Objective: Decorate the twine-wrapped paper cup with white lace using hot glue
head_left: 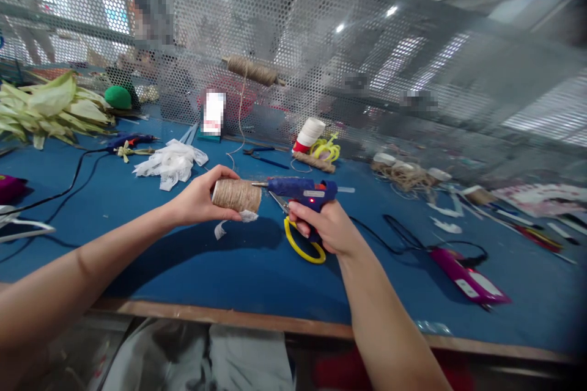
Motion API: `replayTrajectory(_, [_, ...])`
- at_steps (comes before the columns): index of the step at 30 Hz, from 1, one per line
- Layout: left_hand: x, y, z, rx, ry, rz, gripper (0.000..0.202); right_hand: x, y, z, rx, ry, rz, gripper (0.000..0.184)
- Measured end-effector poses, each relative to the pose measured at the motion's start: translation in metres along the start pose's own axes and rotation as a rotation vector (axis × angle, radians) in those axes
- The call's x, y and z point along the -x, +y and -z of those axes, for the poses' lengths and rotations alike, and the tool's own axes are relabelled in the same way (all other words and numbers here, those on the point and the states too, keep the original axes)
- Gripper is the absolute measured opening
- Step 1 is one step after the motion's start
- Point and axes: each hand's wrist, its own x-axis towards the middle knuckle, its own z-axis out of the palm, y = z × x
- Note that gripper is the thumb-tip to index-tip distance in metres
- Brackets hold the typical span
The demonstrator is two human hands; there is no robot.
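My left hand (199,198) is closed round a cylinder wrapped in jute twine (236,195), held on its side above the blue table (229,269). A strip of white lace (229,223) hangs from under the cylinder. My right hand (328,227) grips a blue hot glue gun (300,190) whose red light is on. Its nozzle points left and nearly touches the cylinder's right end. Yellow-handled scissors (302,244) lie on the table just below my right hand.
A perforated metal screen (321,61) stands along the table's back, with a twine spool (253,70) on it. White lace (170,163), a second glue gun (131,140), pale leaves (50,107), a thread cone (308,134), a pink power strip (468,278) and cables lie about. Blurred people sit behind the screen.
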Motion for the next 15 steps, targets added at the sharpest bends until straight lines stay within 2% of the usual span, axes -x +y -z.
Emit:
replayTrajectory(5, [0.0,0.001,0.001,-0.008,0.045,-0.014,0.056,-0.004,0.0,-0.001,-0.123,0.051,-0.065,0.023])
replayTrajectory(8, [-0.001,-0.002,0.002,-0.025,0.099,0.001,0.056,-0.015,0.005,0.007,-0.201,0.163,-0.092,0.023])
replayTrajectory(11, [-0.003,-0.003,0.002,0.003,0.117,0.047,0.056,-0.035,0.015,0.023,-0.045,0.393,-0.133,0.026])
replayTrajectory(12, [-0.003,-0.003,0.002,0.022,0.117,0.066,0.056,-0.043,0.019,0.029,0.083,0.435,-0.173,0.028])
replayTrajectory(15, [-0.003,-0.001,0.0,0.099,0.113,0.121,0.057,-0.065,0.035,0.045,0.213,0.485,-0.229,0.032])
